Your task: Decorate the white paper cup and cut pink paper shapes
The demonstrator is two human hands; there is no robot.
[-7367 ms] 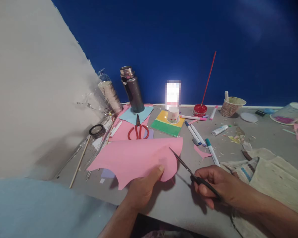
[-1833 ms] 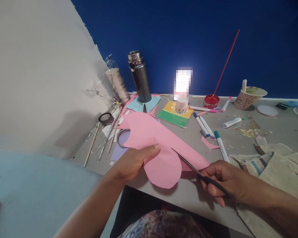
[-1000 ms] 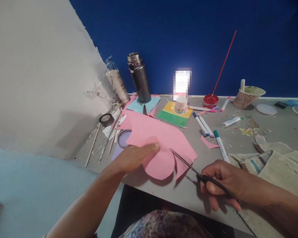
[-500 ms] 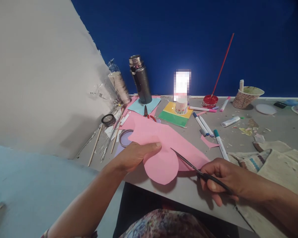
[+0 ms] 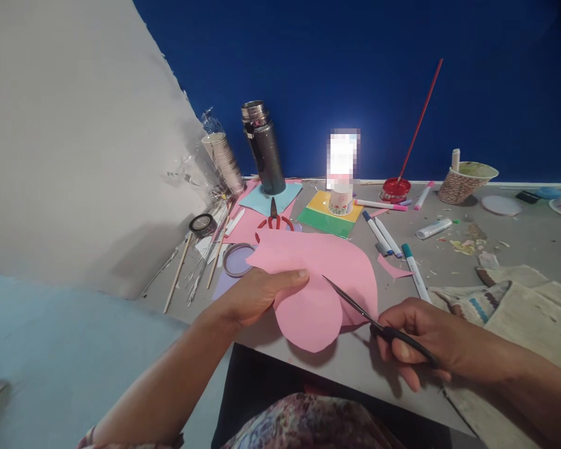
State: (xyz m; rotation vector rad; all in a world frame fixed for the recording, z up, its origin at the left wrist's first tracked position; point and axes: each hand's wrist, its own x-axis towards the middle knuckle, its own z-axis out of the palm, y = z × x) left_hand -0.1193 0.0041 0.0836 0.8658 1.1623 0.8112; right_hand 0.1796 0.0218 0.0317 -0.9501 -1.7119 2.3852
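My left hand pinches a sheet of pink paper, thumb on top and fingers hidden beneath. A rounded lobe cut along its edge hangs toward me. In my right hand is a pair of scissors with black handles. Its blades lie along the cut between the rounded lobe and the rest of the sheet, tips pointing up and left near my left thumb. Behind the paper lie red-handled pliers. A curved pink scrap rests right of the sheet.
Markers and a cloth lie to the right. Along the blue wall stand a dark flask, stacked paper cups, a decorated cup and a red pot. Black tape and sticks sit at left.
The right part of the pink paper has curled and swung in toward the left, showing more of the pliers behind. The rounded lobe has shifted slightly right. Both hands keep their holds.
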